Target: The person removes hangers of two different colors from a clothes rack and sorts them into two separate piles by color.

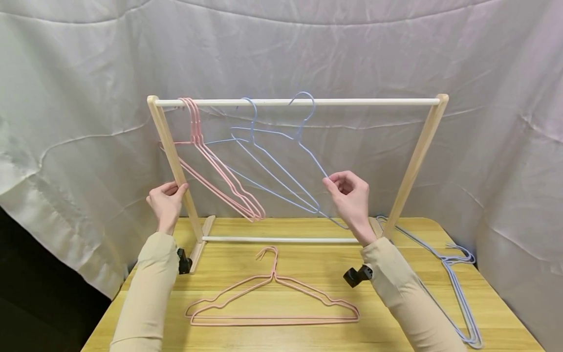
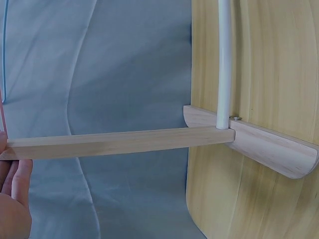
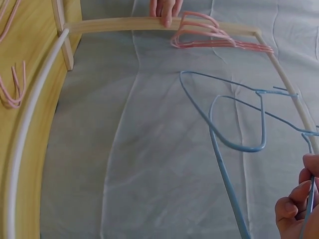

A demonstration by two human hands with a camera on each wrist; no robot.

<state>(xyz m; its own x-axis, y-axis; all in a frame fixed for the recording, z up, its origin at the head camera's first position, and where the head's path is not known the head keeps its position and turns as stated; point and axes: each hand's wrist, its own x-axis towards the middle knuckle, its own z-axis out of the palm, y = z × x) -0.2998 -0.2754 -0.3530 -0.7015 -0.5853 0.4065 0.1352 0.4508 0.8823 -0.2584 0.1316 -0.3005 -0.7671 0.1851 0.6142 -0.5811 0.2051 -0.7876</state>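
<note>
A wooden rack [image 1: 415, 159] with a white top rod [image 1: 360, 102] stands at the back of the table [image 1: 316, 264]. Several pink hangers [image 1: 198, 139] hang at the rod's left end, and blue hangers [image 1: 264, 161] hang near the middle. My left hand [image 1: 176, 188] grips the rack's left leg [image 2: 119, 142]. My right hand [image 1: 334, 183] pinches the lower arm of the rightmost blue hanger [image 1: 308, 149], whose hook is over the rod. In the right wrist view, that hand [image 3: 299, 209] holds the thin blue wire [image 3: 309, 204].
Pink hangers [image 1: 272, 303] lie flat on the table in front of the rack. A bunch of blue hangers [image 1: 457, 288] lies along the table's right side. The rack's lower white rod [image 1: 281, 239] spans its feet. A pale cloth backdrop [image 1: 281, 49] hangs behind.
</note>
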